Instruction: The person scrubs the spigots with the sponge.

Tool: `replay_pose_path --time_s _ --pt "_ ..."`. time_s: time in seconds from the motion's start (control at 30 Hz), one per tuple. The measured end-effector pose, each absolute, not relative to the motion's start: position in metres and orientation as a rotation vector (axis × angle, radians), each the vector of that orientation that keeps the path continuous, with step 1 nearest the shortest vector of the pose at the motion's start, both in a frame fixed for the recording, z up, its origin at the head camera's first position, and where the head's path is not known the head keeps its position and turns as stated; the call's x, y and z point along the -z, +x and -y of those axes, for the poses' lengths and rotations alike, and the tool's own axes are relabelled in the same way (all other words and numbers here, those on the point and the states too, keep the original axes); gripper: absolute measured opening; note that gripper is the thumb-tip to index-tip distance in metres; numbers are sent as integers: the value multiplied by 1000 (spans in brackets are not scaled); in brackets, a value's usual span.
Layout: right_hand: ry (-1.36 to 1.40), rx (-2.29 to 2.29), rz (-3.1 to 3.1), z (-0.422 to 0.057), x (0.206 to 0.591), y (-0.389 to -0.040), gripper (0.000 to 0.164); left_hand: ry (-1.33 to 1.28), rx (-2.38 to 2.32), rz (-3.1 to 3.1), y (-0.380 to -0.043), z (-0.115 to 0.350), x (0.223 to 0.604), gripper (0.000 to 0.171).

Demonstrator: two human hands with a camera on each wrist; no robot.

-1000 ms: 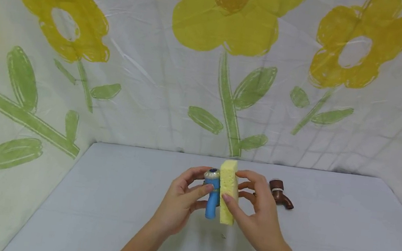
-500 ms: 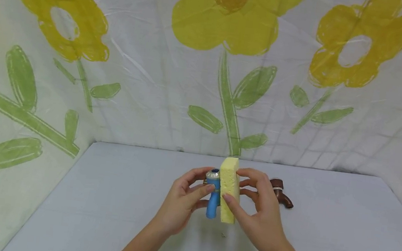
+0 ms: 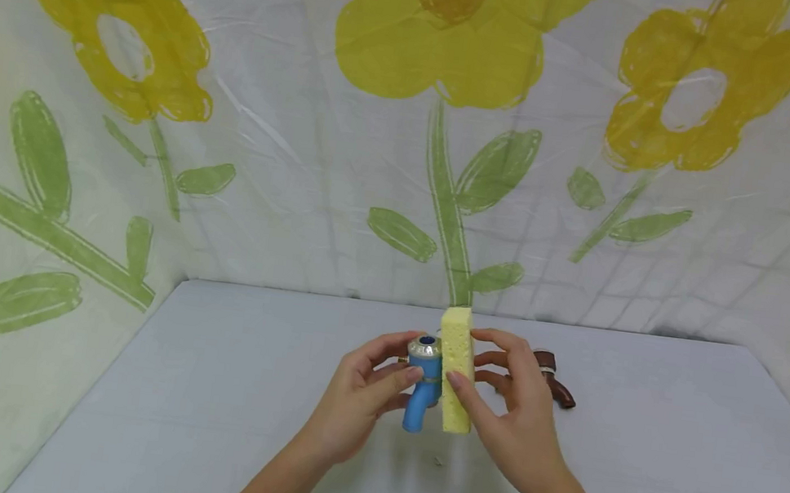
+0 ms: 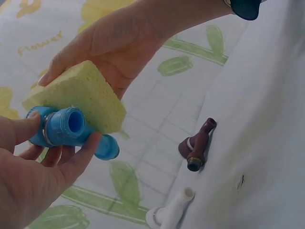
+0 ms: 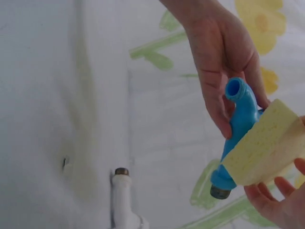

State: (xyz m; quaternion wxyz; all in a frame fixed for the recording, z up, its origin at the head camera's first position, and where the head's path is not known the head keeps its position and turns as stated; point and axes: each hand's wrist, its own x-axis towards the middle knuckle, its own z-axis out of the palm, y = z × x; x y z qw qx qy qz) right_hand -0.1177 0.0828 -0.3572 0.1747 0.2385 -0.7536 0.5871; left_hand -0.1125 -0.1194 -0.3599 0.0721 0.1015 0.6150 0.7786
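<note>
In the head view, my left hand (image 3: 365, 399) holds a blue tap (image 3: 425, 374) between thumb and fingers, up off the table. The tap has a silvery collar on top, a thin metal band and a spout angled down. My right hand (image 3: 510, 417) grips a pale yellow sponge (image 3: 457, 369) by its sides, thumb in front and fingers behind. The sponge's flat face lies right against the tap's right side. From the left wrist, the threaded, hollow end of the blue tap (image 4: 69, 125) shows in front of the sponge (image 4: 93, 95).
A brown tap (image 3: 556, 377) with a pale band lies on the white-covered table (image 3: 236, 391), behind my right hand. A white tap (image 4: 174, 210) shows in the wrist views and is hidden in the head view. A flower-printed sheet (image 3: 296, 210) hangs behind.
The blue tap has turned in my left hand, so its spout now points lower left and its body shows wider. The sponge and right hand have shifted slightly right.
</note>
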Motion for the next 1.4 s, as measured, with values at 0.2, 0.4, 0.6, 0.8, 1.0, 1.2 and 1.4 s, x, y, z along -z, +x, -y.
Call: replay_pose_path --time_s 0.2,0.4,0.6,0.8,1.0,1.2,1.4 --pt "632 -1856 2182 -89 352 -119 36 372 -2315 -1945 -111 118 360 48" --pt "581 -2057 2246 -92 347 -117 31 377 -2368 -2115 -112 117 360 42" --pt "395 -2188 2263 -91 345 -116 35 508 -2375 -2142 -111 115 363 41" --pt "380 -2194 2229 -89 347 -115 34 554 -2351 -2190 -112 118 362 40" --pt "421 -2189 2193 -89 346 -115 33 631 -2394 -2232 -114 120 365 39" --pt "437 -2203 2123 -90 350 -118 34 667 -2432 -2189 -112 116 366 41" --pt "473 -2245 2091 -89 349 -118 33 546 -2433 -2155 -112 119 363 58"
